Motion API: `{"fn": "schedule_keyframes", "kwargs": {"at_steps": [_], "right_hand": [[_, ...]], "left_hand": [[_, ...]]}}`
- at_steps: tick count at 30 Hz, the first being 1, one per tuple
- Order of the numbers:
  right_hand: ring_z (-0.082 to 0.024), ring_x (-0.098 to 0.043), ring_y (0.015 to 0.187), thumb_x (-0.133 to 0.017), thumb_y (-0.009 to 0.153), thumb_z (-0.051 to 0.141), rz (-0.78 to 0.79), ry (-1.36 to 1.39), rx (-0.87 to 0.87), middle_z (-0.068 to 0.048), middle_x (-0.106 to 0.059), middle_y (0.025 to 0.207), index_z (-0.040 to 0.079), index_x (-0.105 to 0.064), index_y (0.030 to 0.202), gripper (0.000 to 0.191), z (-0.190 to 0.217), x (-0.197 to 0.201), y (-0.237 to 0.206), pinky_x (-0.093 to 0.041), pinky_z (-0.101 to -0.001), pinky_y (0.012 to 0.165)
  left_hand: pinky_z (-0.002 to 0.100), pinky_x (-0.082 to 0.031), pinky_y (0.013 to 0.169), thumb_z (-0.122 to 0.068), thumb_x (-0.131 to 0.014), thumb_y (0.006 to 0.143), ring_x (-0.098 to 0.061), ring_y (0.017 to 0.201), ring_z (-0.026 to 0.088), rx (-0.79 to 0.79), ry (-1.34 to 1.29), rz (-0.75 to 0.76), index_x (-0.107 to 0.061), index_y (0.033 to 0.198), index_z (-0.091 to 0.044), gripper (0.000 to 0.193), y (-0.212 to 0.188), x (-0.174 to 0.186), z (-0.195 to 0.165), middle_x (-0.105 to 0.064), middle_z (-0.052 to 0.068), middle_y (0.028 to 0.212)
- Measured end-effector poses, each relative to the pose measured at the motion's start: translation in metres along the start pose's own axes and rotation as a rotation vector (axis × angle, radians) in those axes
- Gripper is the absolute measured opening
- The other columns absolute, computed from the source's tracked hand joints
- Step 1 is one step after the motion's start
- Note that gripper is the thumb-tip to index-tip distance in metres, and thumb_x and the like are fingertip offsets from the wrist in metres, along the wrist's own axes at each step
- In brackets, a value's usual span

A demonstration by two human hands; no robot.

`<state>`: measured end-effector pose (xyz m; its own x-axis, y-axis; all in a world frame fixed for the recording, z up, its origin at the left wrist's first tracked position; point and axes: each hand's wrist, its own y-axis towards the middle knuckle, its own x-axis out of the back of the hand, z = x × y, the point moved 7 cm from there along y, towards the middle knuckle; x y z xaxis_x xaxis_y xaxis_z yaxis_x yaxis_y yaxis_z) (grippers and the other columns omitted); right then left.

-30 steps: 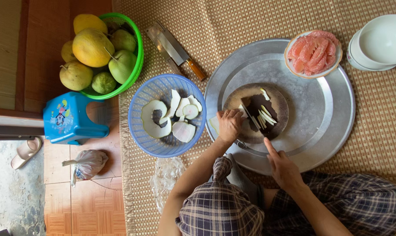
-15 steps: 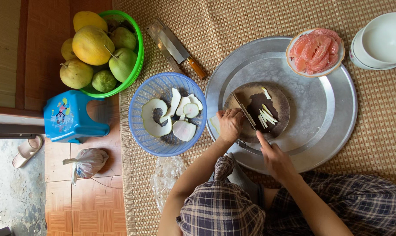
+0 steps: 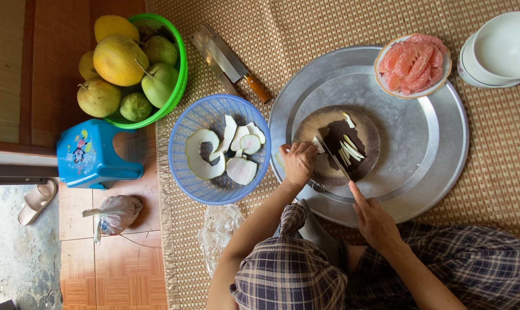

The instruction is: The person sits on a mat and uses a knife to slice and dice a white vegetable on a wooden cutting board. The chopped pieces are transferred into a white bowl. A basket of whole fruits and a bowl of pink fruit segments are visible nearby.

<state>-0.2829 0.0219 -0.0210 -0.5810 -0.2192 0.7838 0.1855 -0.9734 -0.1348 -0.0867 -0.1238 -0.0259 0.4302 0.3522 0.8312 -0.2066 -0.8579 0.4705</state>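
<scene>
Baskets: I'm counting two, green and blue.
Knives: I'm seeing two, cleaver and slicing knife.
Hands: two, left, right.

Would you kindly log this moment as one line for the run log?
left hand: steadying fruit piece on round cutting board | right hand: holding knife, blade on board | cut strips beside blade | board on metal tray

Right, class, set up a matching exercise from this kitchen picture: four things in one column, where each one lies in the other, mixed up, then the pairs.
Things:
1. pale fruit peels
2. pink fruit segments
3. cleaver
4. thin white strips

Places:
A. on the woven mat
B. on the round wooden board
C. in the blue basket
D. in the small bowl on the metal tray

Pairs: 1-C, 2-D, 3-A, 4-B
</scene>
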Motion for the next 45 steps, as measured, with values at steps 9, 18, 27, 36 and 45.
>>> {"fn": "schedule_keyframes", "kwargs": {"at_steps": [9, 18, 27, 36, 45], "right_hand": [[-0.031, -0.06, 0.066, -0.053, 0.101, 0.022, -0.047, -0.046, 0.112, -0.014, -0.06, 0.087, 0.031, -0.024, 0.162, 0.068, 0.006, 0.0, -0.007, -0.054, -0.0447, 0.06], [-0.039, -0.071, 0.078, -0.048, 0.105, 0.026, 0.087, -0.099, -0.031, -0.027, -0.064, 0.108, 0.037, -0.014, 0.164, 0.068, 0.02, -0.027, 0.078, -0.061, -0.0504, 0.071], [-0.034, -0.061, 0.066, -0.051, 0.101, 0.021, -0.045, -0.016, 0.073, -0.015, -0.059, 0.087, 0.033, -0.021, 0.162, 0.069, 0.012, 0.003, -0.005, -0.053, -0.0486, 0.062], [-0.033, -0.062, 0.068, -0.053, 0.1, 0.02, -0.034, 0.015, 0.127, -0.016, -0.061, 0.086, 0.031, -0.023, 0.161, 0.069, 0.009, 0.001, -0.012, -0.053, -0.0486, 0.063], [-0.04, -0.071, 0.078, -0.049, 0.105, 0.025, 0.031, 0.003, 0.06, -0.023, -0.066, 0.109, 0.037, -0.023, 0.162, 0.063, 0.032, -0.024, 0.072, -0.061, -0.0516, 0.072]], "left_hand": [[0.045, -0.034, 0.097, -0.021, -0.071, 0.091, -0.067, 0.101, 0.015, 0.0, -0.006, 0.037, -0.076, 0.097, -0.015, 0.01, 0.002, 0.0, -0.002, -0.075, -0.004, 0.11], [0.046, -0.033, 0.098, -0.018, -0.072, 0.083, -0.066, 0.105, 0.016, -0.021, 0.022, -0.007, -0.077, 0.095, -0.017, 0.012, -0.001, 0.006, -0.007, -0.074, -0.004, 0.111], [0.044, -0.034, 0.096, -0.019, -0.072, 0.09, -0.066, 0.099, 0.014, -0.017, -0.041, -0.054, -0.075, 0.093, -0.016, 0.006, -0.001, 0.009, -0.001, -0.075, -0.005, 0.104], [0.044, -0.035, 0.099, -0.015, -0.065, 0.094, -0.067, 0.099, 0.015, -0.046, -0.005, -0.025, -0.076, 0.097, -0.016, 0.011, -0.004, 0.007, 0.001, -0.075, -0.003, 0.104], [0.046, -0.035, 0.1, -0.005, -0.064, 0.08, -0.068, 0.1, 0.016, -0.052, -0.042, -0.024, -0.074, 0.092, -0.014, 0.018, -0.002, 0.012, 0.001, -0.075, -0.003, 0.104]]}}
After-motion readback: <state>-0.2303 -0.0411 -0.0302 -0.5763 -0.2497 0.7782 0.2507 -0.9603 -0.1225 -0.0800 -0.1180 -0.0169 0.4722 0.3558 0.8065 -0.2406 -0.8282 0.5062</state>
